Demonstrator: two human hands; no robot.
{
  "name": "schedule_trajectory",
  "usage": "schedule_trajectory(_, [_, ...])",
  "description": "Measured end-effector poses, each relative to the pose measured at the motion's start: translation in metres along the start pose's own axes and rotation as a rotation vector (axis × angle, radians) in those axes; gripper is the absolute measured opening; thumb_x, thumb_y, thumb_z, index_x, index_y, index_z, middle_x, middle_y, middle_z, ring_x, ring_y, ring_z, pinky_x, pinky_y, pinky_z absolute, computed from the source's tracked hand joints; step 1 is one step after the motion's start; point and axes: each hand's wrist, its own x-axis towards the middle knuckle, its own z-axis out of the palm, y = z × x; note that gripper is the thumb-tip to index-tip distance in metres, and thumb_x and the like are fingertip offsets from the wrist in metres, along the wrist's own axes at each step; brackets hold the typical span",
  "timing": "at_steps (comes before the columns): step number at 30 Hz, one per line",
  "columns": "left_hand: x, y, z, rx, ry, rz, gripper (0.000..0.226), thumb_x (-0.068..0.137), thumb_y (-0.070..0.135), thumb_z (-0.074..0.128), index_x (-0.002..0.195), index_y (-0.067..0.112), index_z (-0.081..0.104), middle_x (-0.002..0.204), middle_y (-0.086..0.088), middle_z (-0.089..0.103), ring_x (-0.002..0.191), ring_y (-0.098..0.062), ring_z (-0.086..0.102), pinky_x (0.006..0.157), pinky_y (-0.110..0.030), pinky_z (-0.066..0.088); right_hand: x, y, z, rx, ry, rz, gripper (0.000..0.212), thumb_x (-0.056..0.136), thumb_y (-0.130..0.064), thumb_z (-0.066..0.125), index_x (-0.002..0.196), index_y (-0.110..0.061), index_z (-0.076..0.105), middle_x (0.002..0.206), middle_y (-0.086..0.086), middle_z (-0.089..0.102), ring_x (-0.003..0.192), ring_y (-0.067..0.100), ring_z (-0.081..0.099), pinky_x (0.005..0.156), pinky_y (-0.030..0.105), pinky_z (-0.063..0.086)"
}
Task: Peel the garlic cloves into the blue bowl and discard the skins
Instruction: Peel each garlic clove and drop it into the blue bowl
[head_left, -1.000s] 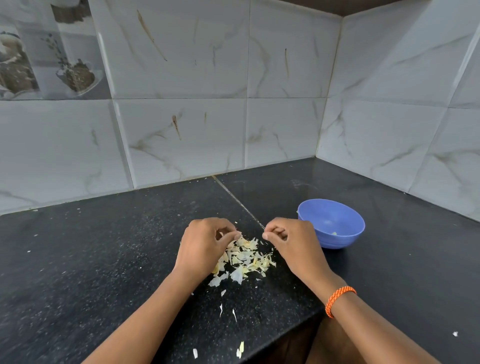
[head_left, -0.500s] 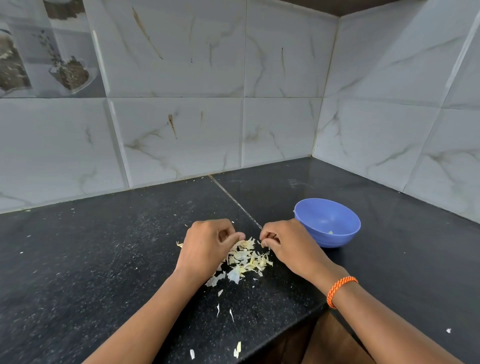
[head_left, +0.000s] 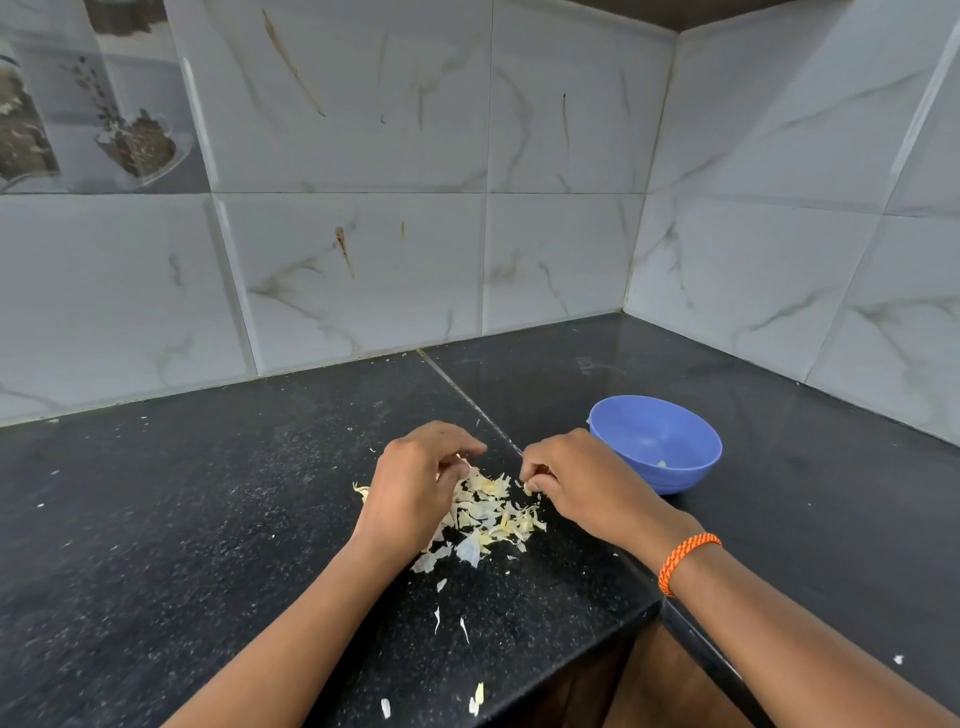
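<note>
- Now left hand (head_left: 415, 488), fingers curled, at the skins (head_left: 488, 514) pile's nine o'clock; what it pinches is unclear.
- Right hand (head_left: 576, 483), curled at two o'clock, grip likewise unclear.
- Blue bowl (head_left: 655, 442) at its three o'clock.

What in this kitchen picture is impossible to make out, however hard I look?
- Head view: what the left hand holds, if anything; its curled fingers cover it.
- Head view: what the right hand pinches; its fingers hide it.
- Head view: how much is in the blue bowl; the near wall hides most of the bottom, only a pale bit shows.
- Head view: any unpeeled cloves within the skin pile; too small to tell.
</note>
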Motion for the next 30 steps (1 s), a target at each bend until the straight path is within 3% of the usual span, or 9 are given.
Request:
schedule_trajectory(6, [0.002,-0.001,0.001,-0.092,0.062,0.011,0.018,0.106,0.027,0.069,0.096,0.022,0.083,0.067,0.01,0.074,0.059,-0.012,0.07,0.062,-0.038,0.061,0.005,0.0,-0.022,0.107,0.429,-0.049,0.015,0.097,-0.007,0.074,0.09,-0.02,0.075,0.088,-0.01,0.071,0.081,0.007,0.064,0.07,0.03,0.053])
schedule_trajectory(9, [-0.001,-0.006,0.006,-0.004,0.028,0.088,0.041,0.101,-0.004,0.065,0.127,0.025,0.08,0.115,0.016,0.078,0.104,-0.001,0.073,0.093,-0.025,0.06,-0.006,-0.007,0.02,0.0,0.219,0.0,0.021,0.097,0.0,0.066,0.091,-0.018,0.073,0.094,-0.004,0.068,0.09,0.016,0.063,0.078,0.037,0.053])
schedule_trajectory(12, [0.0,-0.002,0.01,0.065,0.038,0.095,0.044,0.1,0.0,0.067,0.129,0.031,0.079,0.136,0.019,0.07,0.131,-0.003,0.059,0.109,-0.014,0.041,-0.001,-0.003,0.018,0.018,0.16,-0.017,0.015,0.101,-0.01,0.068,0.094,-0.02,0.076,0.094,-0.007,0.071,0.091,0.014,0.064,0.079,0.036,0.053])
schedule_trajectory(17, [0.0,-0.004,0.009,-0.022,0.095,0.015,0.034,0.101,0.026,0.075,0.132,0.04,0.075,0.087,0.013,0.076,0.098,-0.008,0.068,0.093,-0.034,0.057,0.007,-0.007,0.001,0.083,0.478,-0.007,0.014,0.099,-0.008,0.07,0.091,-0.02,0.073,0.087,-0.009,0.07,0.086,0.013,0.064,0.073,0.033,0.052])
schedule_trajectory(21, [0.002,-0.003,0.01,0.104,0.048,0.067,0.076,0.085,0.011,0.087,0.15,0.042,0.061,0.145,0.02,0.06,0.15,-0.012,0.04,0.126,-0.034,0.026,-0.007,-0.003,0.034,0.042,0.174,0.029,0.013,0.1,-0.017,0.07,0.096,-0.027,0.078,0.093,-0.015,0.072,0.094,0.006,0.063,0.081,0.033,0.052])
schedule_trajectory(23, [0.001,-0.001,0.011,0.084,0.071,0.067,0.046,0.092,0.023,0.084,0.133,0.041,0.074,0.133,0.025,0.064,0.142,-0.007,0.048,0.123,-0.038,0.03,-0.006,-0.003,0.025,0.242,0.263,0.048,0.011,0.098,-0.02,0.076,0.096,-0.029,0.083,0.091,-0.018,0.077,0.09,0.001,0.068,0.08,0.021,0.052])
schedule_trajectory(26, [-0.001,0.0,0.01,-0.073,0.06,0.004,0.011,0.098,0.027,0.08,0.102,0.037,0.084,0.088,0.023,0.075,0.089,0.001,0.07,0.093,-0.032,0.057,-0.012,-0.008,0.018,0.42,0.338,0.077,0.012,0.098,-0.019,0.077,0.099,-0.028,0.085,0.093,-0.023,0.078,0.093,-0.002,0.072,0.08,0.014,0.054])
schedule_trajectory(28, [-0.003,0.003,0.01,-0.072,0.027,0.01,0.034,0.093,0.012,0.082,0.115,0.038,0.081,0.121,0.026,0.071,0.112,0.01,0.064,0.097,-0.01,0.048,-0.016,-0.008,0.021,0.471,0.345,0.101,0.013,0.098,-0.017,0.076,0.1,-0.027,0.084,0.093,-0.025,0.078,0.092,0.001,0.073,0.077,0.019,0.058])
schedule_trajectory(30, [-0.003,0.005,0.01,-0.082,-0.007,0.035,0.045,0.091,0.01,0.082,0.124,0.039,0.078,0.137,0.027,0.062,0.129,0.009,0.055,0.107,-0.008,0.041,-0.019,-0.001,0.022,0.525,0.367,0.115,0.019,0.1,-0.012,0.073,0.106,-0.027,0.083,0.095,-0.024,0.078,0.092,0.004,0.074,0.077,0.024,0.061])
